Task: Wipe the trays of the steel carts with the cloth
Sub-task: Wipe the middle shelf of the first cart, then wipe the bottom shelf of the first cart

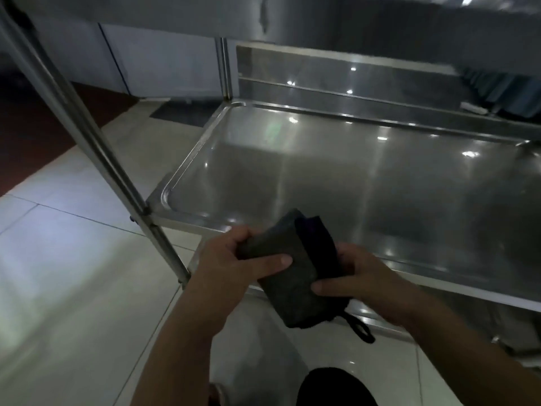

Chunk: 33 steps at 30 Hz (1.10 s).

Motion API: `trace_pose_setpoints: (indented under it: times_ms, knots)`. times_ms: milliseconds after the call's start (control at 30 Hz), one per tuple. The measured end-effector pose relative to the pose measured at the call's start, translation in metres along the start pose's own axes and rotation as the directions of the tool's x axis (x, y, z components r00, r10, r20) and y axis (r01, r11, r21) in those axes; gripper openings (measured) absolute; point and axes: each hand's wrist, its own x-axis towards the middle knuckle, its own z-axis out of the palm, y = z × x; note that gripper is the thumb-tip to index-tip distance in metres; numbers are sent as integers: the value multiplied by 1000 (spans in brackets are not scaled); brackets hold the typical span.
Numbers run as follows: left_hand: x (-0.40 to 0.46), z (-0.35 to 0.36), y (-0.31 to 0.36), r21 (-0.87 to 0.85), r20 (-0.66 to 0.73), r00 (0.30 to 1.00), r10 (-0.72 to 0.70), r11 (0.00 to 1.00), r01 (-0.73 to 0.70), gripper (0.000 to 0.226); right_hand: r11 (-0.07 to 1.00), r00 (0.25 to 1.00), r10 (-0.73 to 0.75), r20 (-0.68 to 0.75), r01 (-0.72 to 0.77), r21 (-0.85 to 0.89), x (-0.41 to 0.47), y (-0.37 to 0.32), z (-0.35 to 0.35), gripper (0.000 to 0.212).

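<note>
A folded dark grey cloth with a small black hanging loop is held in front of the cart, just above the near rim of its middle steel tray. My left hand grips the cloth's left side with the thumb on top. My right hand grips its right side, fingers wrapped under the darker fold. The tray is shiny and shows ceiling light reflections. A second steel cart's tray stands behind it.
The cart's slanted steel leg runs down the left side. An upper tray overhangs the top of the view. A lower tray edge shows under my hands. Pale floor tiles lie to the left, with my dark-clothed knee at the bottom.
</note>
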Motion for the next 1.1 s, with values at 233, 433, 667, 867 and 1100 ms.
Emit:
trace_pose_setpoints:
  times_ms: [233,433,667,867,1100]
  knots:
    - [-20,-5,40,-237,-61,931,-361,911,337,29,907,935,335,-114,-353,-230,-6,-89,34,18]
    - [-133,13,192,-77,-162,905,-394,919,387,30,817,953,290,-86,-294,-496,-100,-214,68,15]
    - [-252,41,379,375,-124,957,-262,880,290,30,806,984,165,65,-96,-584,-215,-370,98,30]
    - [-304,58,427,429,-197,968,-154,874,226,31,854,989,145,16,-117,-507,-263,-404,115,40]
    - [-303,-7,457,443,20,997,-78,894,61,35,876,995,89,-38,-96,-472,-254,-422,179,36]
